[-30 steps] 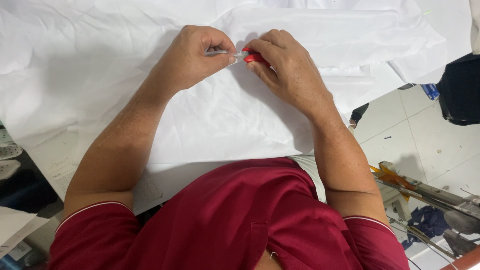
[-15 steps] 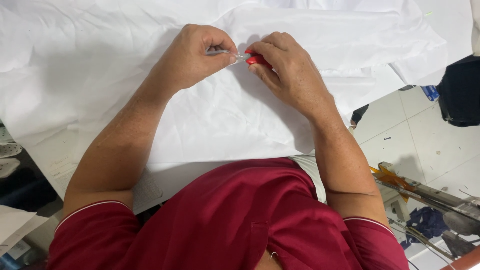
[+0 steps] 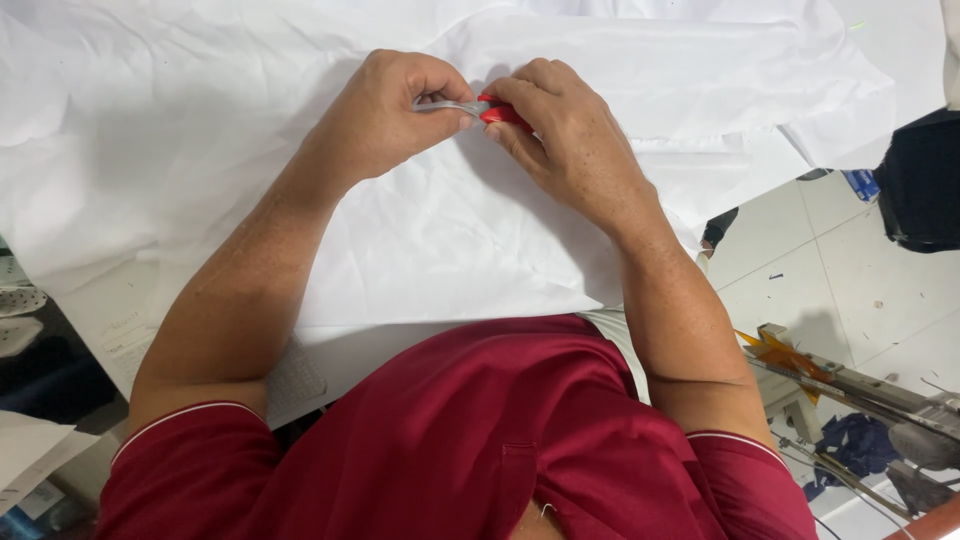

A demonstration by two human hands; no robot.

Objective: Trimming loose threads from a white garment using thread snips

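White fabric [image 3: 420, 240] lies spread over the table in front of me. My left hand [image 3: 385, 115] is curled on the fabric and pinches a small grey metal piece [image 3: 445, 106] at its fingertips. My right hand [image 3: 560, 125] meets it from the right, its fingers closed around a small red-handled tool [image 3: 500, 112]. The two hands touch at the fingertips. How the tool's tip meets the cloth is hidden by my fingers.
The table's right edge drops to a tiled floor [image 3: 860, 290] with a dark bag [image 3: 920, 180] and a metal frame [image 3: 860, 385]. Papers [image 3: 30, 450] and dark items sit at the lower left. My red shirt fills the bottom.
Both hands stay in nearly the same spot; only small finger movements at the pinched point show.
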